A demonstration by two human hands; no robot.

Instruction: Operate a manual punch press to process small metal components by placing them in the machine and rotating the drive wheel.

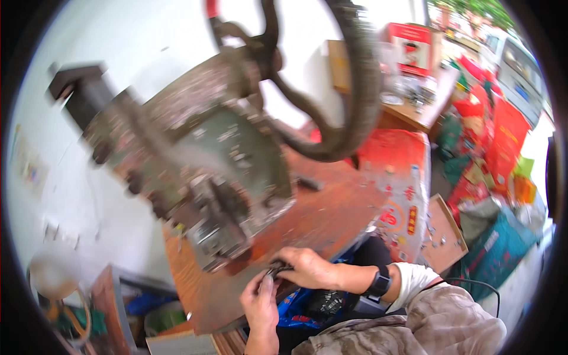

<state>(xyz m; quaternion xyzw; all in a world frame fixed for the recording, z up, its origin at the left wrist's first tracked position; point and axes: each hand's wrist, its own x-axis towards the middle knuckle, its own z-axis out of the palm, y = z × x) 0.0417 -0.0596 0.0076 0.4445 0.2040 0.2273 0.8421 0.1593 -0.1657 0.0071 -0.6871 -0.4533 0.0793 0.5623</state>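
Observation:
My left hand [260, 303] and my right hand [310, 269] meet at the near edge of the wooden table [337, 198]. Pinched between their fingers is a small dark metal piece [275, 270]; blur and fingers hide its exact shape. Just beyond my hands stands a hand press [195, 100] of worn green-grey metal, with a metal block [216, 236] at its near end. Its large curved handwheel [362, 89] rises at the top. Below my right forearm, a blue plastic bag [294, 316] lies by my lap with many small dark parts [325, 303] in it.
A red sack [393, 157] covers the table's right side. Beside it sits a shallow cardboard tray [444, 234] with small metal bits. Farther right are piled red bags [506, 133] and a teal bag [497, 245]. A red-and-white box [409, 48] stands on the back table.

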